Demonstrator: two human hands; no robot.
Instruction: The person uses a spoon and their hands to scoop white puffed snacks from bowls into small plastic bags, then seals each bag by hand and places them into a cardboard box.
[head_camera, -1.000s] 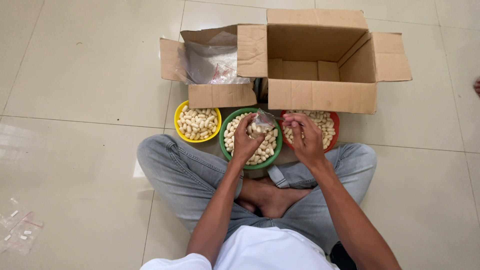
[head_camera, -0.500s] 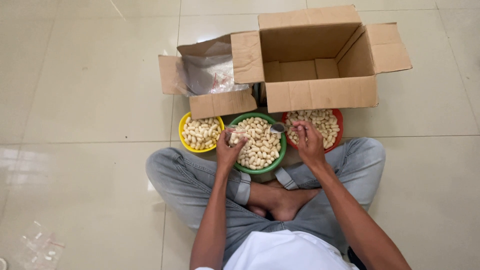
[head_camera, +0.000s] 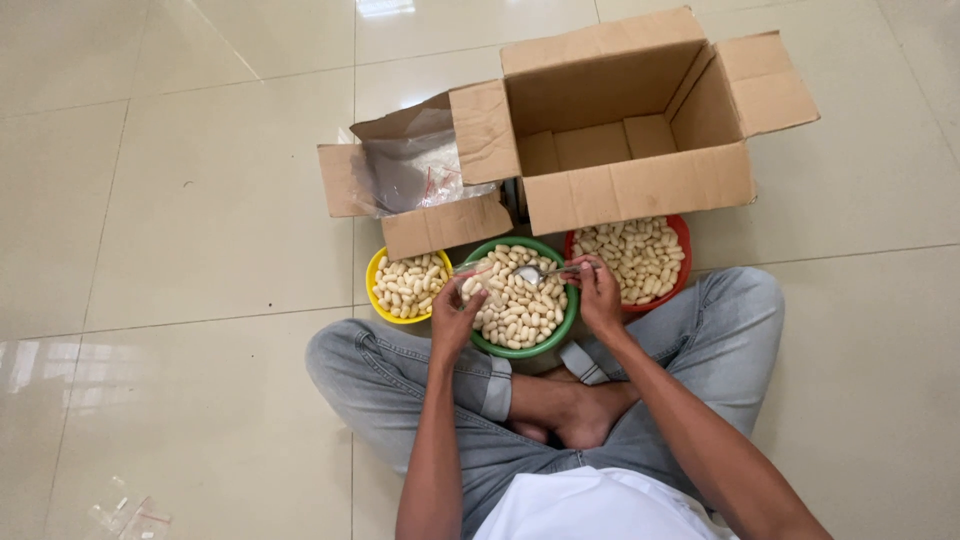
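Hands now apart, right hand (head_camera: 600, 292) pinching spoon (head_camera: 535, 272), left hand (head_camera: 455, 315) perhaps cupped over green bowl (head_camera: 560, 325).

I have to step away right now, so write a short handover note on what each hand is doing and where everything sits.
Left hand: resting on the near rim of the green bowl, fingers among the pale pods; whether it grips one is unclear.
Right hand: holding a small spoon over the green bowl.
Things: yellow bowl to the left, red bowl to the right, all three filled with pale pods. Behind them, a large open cardboard box that looks empty, and a smaller box with clear plastic bags in it.
Done: nothing shows as packed.
Left: all three bowls are full.
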